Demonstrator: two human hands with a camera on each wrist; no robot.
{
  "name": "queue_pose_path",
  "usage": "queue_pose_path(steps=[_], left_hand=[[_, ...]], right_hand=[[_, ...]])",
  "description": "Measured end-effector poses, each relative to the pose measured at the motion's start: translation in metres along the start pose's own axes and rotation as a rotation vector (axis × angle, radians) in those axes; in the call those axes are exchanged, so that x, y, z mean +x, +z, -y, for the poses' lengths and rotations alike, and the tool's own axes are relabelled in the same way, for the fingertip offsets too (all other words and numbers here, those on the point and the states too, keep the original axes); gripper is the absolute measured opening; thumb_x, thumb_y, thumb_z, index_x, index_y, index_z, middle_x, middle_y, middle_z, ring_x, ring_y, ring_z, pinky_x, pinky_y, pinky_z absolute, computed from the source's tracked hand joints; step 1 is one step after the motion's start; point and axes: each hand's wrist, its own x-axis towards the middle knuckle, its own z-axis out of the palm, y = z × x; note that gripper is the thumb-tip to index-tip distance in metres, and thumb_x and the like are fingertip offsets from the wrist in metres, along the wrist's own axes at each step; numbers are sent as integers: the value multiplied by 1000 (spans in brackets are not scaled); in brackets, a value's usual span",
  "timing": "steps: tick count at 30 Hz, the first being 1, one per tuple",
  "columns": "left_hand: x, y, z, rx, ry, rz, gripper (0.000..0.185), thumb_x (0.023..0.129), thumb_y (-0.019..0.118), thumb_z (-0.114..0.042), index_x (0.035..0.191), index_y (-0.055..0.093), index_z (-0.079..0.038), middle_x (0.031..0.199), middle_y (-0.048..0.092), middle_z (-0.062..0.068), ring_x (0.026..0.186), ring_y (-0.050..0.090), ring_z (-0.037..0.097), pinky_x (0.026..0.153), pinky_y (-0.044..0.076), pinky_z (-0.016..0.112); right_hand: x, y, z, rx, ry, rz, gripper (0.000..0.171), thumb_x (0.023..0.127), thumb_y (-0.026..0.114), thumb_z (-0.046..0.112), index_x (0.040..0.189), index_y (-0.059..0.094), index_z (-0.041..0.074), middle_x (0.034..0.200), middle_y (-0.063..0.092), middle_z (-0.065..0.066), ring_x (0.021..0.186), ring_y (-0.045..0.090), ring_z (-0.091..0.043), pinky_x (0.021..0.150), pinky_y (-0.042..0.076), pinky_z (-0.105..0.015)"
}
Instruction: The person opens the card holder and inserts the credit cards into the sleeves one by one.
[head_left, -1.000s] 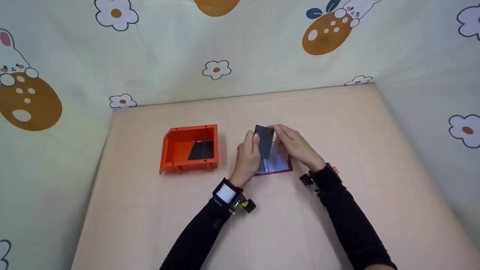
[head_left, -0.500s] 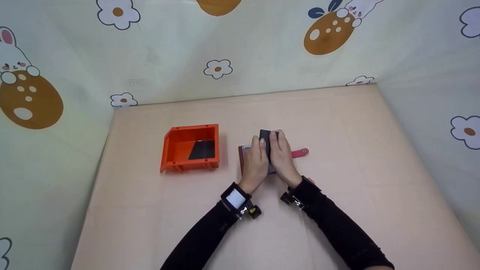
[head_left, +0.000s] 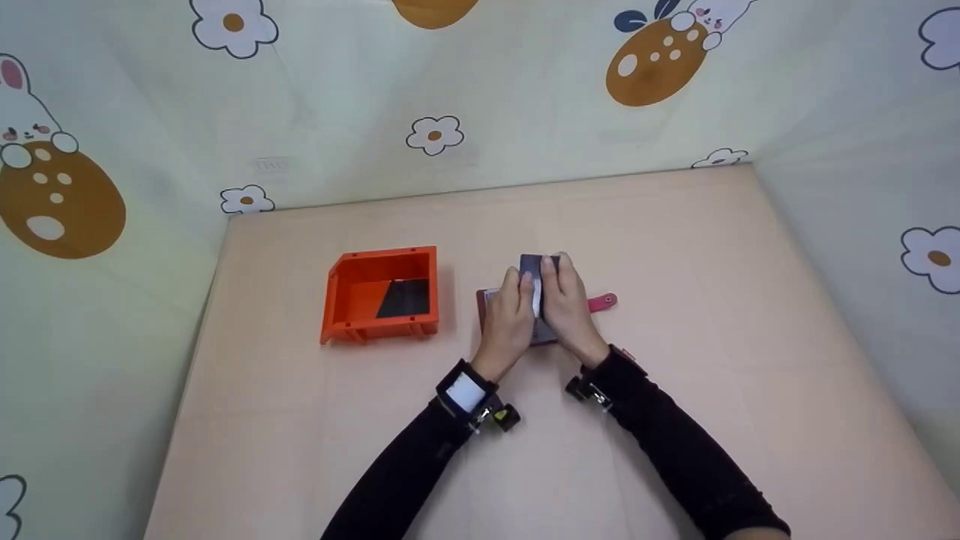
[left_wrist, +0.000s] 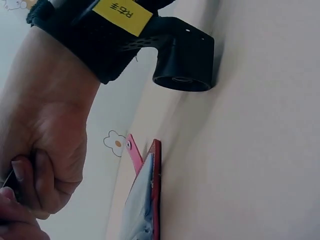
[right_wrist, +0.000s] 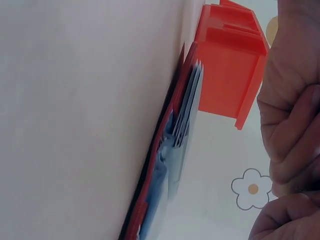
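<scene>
Head view, left to right: orange bin with a dark card inside, then your left hand and right hand together, both pinching a dark card above the open red card holder on the surface.

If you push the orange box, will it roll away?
Probably not. The orange box sits on a flat base with square walls, so it should slide along the table instead. It looks like thin plastic holding one dark card, so likely light.
</scene>
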Motion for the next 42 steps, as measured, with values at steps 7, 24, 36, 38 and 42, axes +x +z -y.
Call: queue_pose_path(steps=[7, 24, 36, 38, 42], left_hand=[[6, -6, 2, 43, -17, 52, 33, 113, 40, -28, 91, 49, -5, 70, 38, -3, 63, 41, 12, 57, 34, 23], [21, -56, -1, 472, -101, 415, 57, 88, 83, -33, 126, 51, -5, 106, 57, 9, 99, 57, 26, 83, 51, 36], [19, -52, 9, 641, -145, 560, 103, 68, 99, -16, 155, 44, -4, 153, 50, 17, 134, 49, 34, 116, 44, 46], [20, -53, 9, 634, -154, 558, 103, 67, 99, -14, 154, 45, -4, 152, 51, 17, 133, 50, 33, 115, 45, 46], [21, -56, 9, 621, -149, 551, 99, 66, 99, -12, 151, 49, -5, 145, 54, 16, 126, 52, 31, 113, 47, 45]], right_hand=[[6, -5, -5, -23, 9, 46, 24, 112, 41, 20, 104, 53, 1, 93, 58, -11, 88, 57, -34, 73, 46, -25], [25, -23, -14, 55, 65, 65, 22, 111, 44, 17, 94, 52, 4, 78, 53, -2, 67, 54, -11, 61, 48, -24], [33, -35, -12, 58, 106, 75, 24, 112, 43, 22, 98, 51, 5, 81, 53, -3, 65, 55, -11, 57, 50, -26], [36, -41, -10, 50, 113, 71, 23, 112, 42, 23, 99, 50, 5, 82, 54, -4, 64, 56, -12, 57, 52, -29], [43, -54, -10, 85, 128, 65, 24, 112, 41, 23, 99, 49, 4, 79, 54, -5, 61, 58, -15, 52, 53, -30]])
